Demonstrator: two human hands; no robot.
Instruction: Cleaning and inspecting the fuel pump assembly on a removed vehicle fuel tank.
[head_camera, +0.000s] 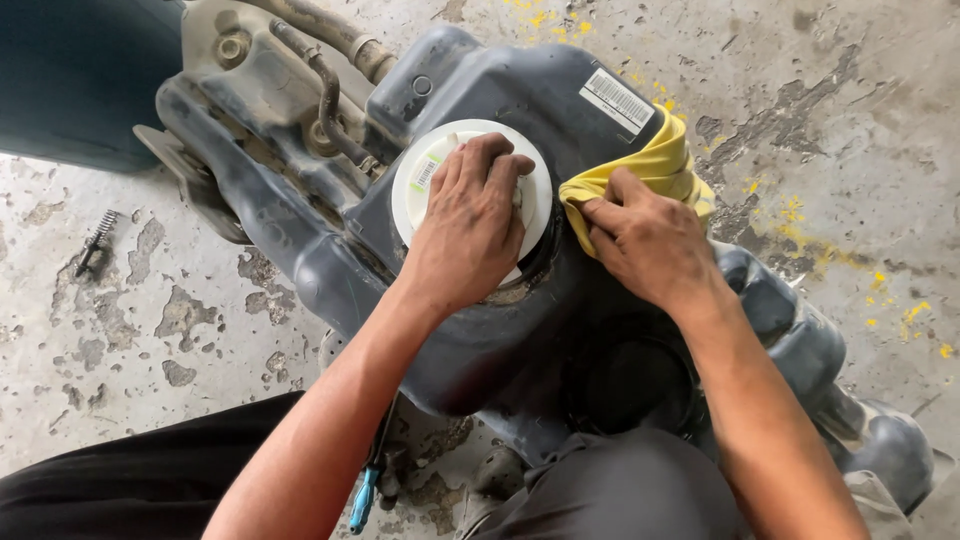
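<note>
Knees of my dark trousers (620, 490) sit nearest, and just left of them a blue-handled tool (362, 500) lies on the cracked concrete floor (150, 330), easy to kick aside. My left hand (470, 225) lies palm-down on the white round cap (415, 190) set in the black plastic tank (480, 340), fingers (485, 155) curled over its far edge; a sideways lean, I judge, could cock the cap in its opening. My right hand (650, 245) pinches the yellow cloth (655, 165) with fingers closed against the rim beside the cap; a loose corner might catch under the cap's edge. Beyond, grimy hoses (330, 90) cross the tank's dusty top, so grit could fall into the seat
</note>
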